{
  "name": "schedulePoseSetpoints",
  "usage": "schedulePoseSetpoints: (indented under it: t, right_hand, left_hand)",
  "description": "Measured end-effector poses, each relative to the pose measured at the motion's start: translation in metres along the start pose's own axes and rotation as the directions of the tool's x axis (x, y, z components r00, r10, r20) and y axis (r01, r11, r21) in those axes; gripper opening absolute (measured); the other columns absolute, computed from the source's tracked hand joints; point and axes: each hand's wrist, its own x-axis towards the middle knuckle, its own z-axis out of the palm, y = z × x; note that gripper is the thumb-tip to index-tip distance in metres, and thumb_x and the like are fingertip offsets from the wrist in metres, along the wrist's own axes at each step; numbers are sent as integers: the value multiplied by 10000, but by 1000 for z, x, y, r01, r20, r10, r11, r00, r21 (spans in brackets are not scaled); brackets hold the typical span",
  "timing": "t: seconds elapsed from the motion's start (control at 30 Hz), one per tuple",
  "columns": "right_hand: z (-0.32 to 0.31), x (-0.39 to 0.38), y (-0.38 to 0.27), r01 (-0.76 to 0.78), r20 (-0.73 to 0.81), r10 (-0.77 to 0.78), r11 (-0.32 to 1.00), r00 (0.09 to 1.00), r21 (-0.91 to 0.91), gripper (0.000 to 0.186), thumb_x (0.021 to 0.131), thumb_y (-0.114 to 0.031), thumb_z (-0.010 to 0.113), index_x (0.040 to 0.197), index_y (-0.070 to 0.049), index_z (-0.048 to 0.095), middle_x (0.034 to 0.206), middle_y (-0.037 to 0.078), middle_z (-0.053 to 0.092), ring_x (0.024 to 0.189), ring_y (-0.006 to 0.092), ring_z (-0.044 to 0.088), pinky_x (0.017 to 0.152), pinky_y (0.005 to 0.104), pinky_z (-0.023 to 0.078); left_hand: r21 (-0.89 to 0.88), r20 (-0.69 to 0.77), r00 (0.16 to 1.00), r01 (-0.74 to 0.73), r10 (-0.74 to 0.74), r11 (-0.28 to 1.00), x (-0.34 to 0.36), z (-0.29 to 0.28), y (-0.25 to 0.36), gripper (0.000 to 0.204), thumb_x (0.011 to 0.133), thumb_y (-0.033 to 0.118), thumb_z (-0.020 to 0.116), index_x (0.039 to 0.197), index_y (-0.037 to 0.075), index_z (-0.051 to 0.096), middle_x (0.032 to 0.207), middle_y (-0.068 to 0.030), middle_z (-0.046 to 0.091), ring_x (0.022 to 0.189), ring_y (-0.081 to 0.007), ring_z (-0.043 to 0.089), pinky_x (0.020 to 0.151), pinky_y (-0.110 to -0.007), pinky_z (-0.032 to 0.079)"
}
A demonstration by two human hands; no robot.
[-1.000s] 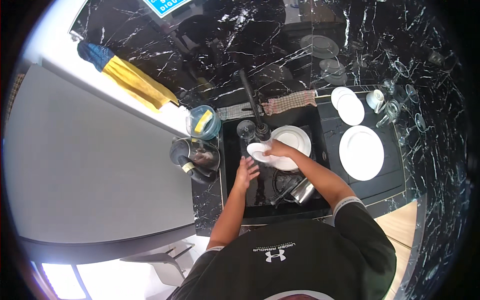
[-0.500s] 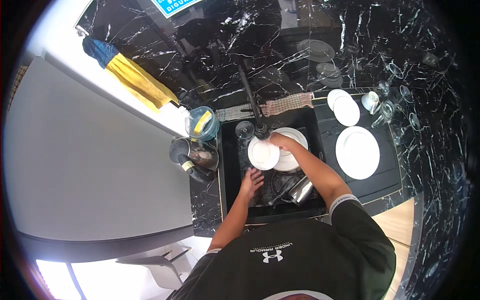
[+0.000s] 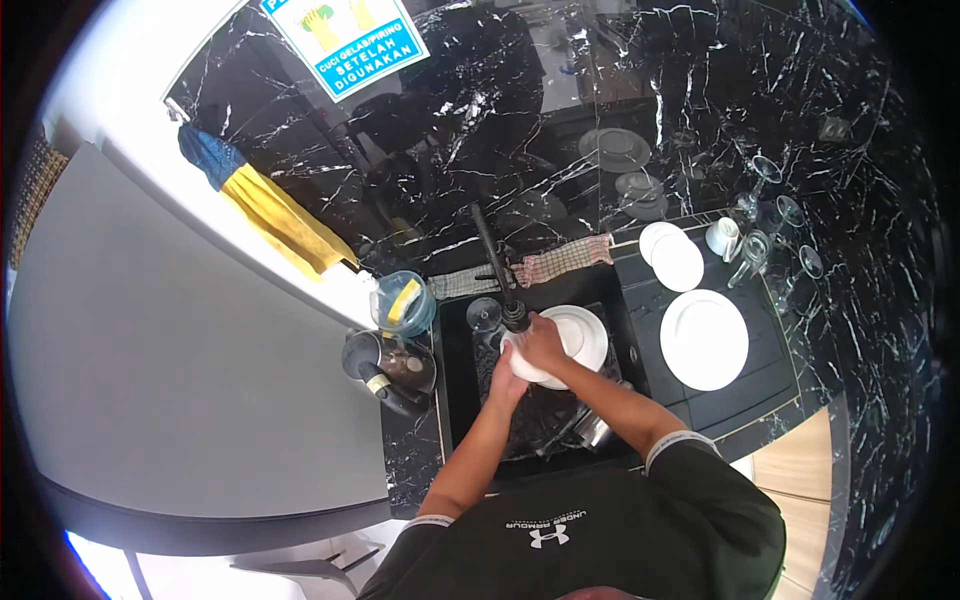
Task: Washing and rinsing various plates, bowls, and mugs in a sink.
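Over the black sink, a small white plate is tilted just under the tap's head. My left hand grips its left edge. Across the plate's face lies my right hand, fingers stretched out and hiding part of it. More white plates are stacked in the sink, right beside my right hand. A stemmed glass stands at the sink's back left. Partly covered by my right forearm, a shiny metal vessel lies near the front.
The draining board on the right holds a large white plate, smaller plates, a white cup and several glasses. Left of the sink are an electric kettle and a bluish tub with a yellow sponge.
My left hand has come up and taken hold of the small plate's edge. My right hand has moved from its rim onto its face. The whole view has shifted.
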Motion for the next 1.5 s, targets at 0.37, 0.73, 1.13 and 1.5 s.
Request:
schedulePoseSetpoints:
  t: [0.37,0.73,1.13,1.5]
  right_hand:
    - [-15,-23,10,232,-70,-221,934,973,272,277,820,-227,451,1000,-42,551,1054,175,531,946,361,507,887,449,346]
    - [-7,5,19,-774,779,133,-95,613,626,177,796,-73,449,917,51,488,902,178,570,784,271,597,729,352,492]
    - [4,16,13,-762,829,270,-329,490,558,234,860,-126,351,1014,-3,478,933,134,571,843,243,575,778,369,468]
    - [-18,50,11,-818,793,253,-10,555,575,239,854,-131,348,956,-18,534,854,83,596,773,177,583,704,303,486]
  left_hand:
    - [169,-195,979,-26,59,985,-18,-3,-5,441,852,310,478,1191,41,390,1139,-120,487,1009,-237,496,891,-386,379]
    - [914,-205,936,79,285,398,-141,16,-22,330,814,298,559,951,-1,585,762,-68,601,715,-107,535,656,-268,429]
    - [989,110,912,-140,394,48,-197,17,-35,328,796,285,556,1017,43,570,818,-180,591,712,-307,587,615,-313,444]
    - [984,92,968,-124,232,128,-187,2,-14,316,793,267,571,1037,66,571,818,-176,593,692,-262,597,609,-309,439]
